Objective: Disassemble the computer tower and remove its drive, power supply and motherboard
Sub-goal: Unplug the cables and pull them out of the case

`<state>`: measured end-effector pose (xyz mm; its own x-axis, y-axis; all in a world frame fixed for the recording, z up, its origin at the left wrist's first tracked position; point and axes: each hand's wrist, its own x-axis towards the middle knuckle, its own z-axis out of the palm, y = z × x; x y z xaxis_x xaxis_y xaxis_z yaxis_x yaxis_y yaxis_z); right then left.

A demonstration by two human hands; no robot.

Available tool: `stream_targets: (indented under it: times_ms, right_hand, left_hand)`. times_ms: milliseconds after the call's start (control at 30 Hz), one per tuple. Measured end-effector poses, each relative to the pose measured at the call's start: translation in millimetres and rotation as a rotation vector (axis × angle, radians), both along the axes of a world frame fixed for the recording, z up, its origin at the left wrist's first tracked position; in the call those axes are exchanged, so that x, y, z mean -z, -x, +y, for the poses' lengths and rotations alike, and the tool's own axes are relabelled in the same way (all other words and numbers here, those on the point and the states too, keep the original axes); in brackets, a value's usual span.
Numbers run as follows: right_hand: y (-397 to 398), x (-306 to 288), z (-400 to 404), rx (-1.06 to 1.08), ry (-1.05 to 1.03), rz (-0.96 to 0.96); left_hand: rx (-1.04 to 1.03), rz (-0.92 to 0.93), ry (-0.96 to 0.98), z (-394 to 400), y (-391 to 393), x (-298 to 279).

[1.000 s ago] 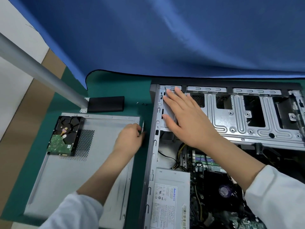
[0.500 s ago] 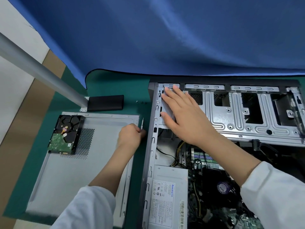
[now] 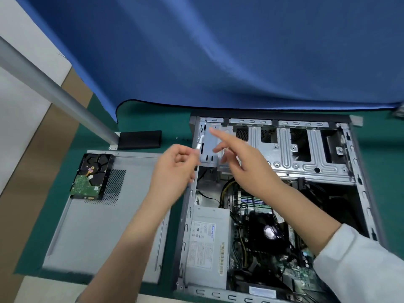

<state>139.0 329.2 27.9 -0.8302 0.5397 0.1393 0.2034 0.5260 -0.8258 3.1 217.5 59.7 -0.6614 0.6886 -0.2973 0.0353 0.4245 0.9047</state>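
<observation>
From the head camera we looked down on a green mat (image 3: 65, 215) covering the bench, with a wrinkled blue cloth (image 3: 240, 51) hanging behind it and a grey metal pole (image 3: 54, 95) slanting in from the left.

The computer tower (image 3: 358, 193) lay on its side, open toward us, a box of stamped grey sheet metal with ribbed drive bays along its far wall. Inside it, at the near left, sat the power supply (image 3: 207, 243), a plain grey block with a printed label and barcode. To its right lay the motherboard (image 3: 299, 276), dark green and crowded, with a black fan (image 3: 269, 232) over it and yellow and black cables (image 3: 225, 189) running up toward the bays.

Left of the tower, the removed side panel (image 3: 98, 237) lay flat on the mat, smooth grey with a perforated patch. On its far left corner rested the drive (image 3: 91, 178), circuit board up, black casing around a green board. A black rectangular block (image 3: 140, 139) lay beyond the panel, beside the foot of the pole.

Our left hand (image 3: 172, 171) was raised at the tower's left edge, fingers curled, pinching a small white-tipped tool (image 3: 200, 143); blur hid what kind it was. Our right hand (image 3: 247, 169) hovered over the leftmost bay, forefinger stretched out, the other fingers loose, holding nothing. White sleeves (image 3: 360, 265) covered the arms.
</observation>
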Motion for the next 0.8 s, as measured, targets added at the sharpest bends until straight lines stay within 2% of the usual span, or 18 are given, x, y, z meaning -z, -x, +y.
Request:
stream_targets:
  times_ms: [67, 167, 267, 367, 467, 533, 667, 800]
  right_hand:
    - [-14.2, -7.9, -6.3, -0.030, -0.084, -0.062]
    - [-37.7, -11.7, -14.6, 0.049, -0.154, -0.106]
    - [-67.9, -10.1, -18.9, 0.151, -0.255, -0.171]
    - [-99.2, -3.6, -17.7, 0.257, -0.287, -0.250]
    - [-124.5, 2.9, -15.3, 0.327, -0.184, -0.250]
    - [-134.8, 6.5, -12.6, 0.338, -0.203, -0.234]
    - [-146.7, 13.9, -3.9, 0.381, -0.354, -0.254]
    - [-157.0, 25.1, -3.1, 0.443, -0.343, -0.385]
  left_hand:
    - [0.051, -0.040, 0.000, 5.2, -26.0, -1.6]
    - [0.129, -0.046, -0.001, 7.5, -57.5, 4.0]
    - [0.295, 0.054, -0.074, -0.6, -74.5, 13.0]
    - [0.405, 0.304, 0.002, -14.7, -76.7, 31.0]
    - [0.474, 0.671, 0.207, -27.9, -81.3, 51.5]
    - [0.518, 0.905, 0.297, -31.7, -88.4, 57.5]
    - [0.508, 0.938, 0.351, -28.3, -90.4, 57.5]
    - [0.489, 0.910, 0.347, -29.5, -93.6, 58.5]
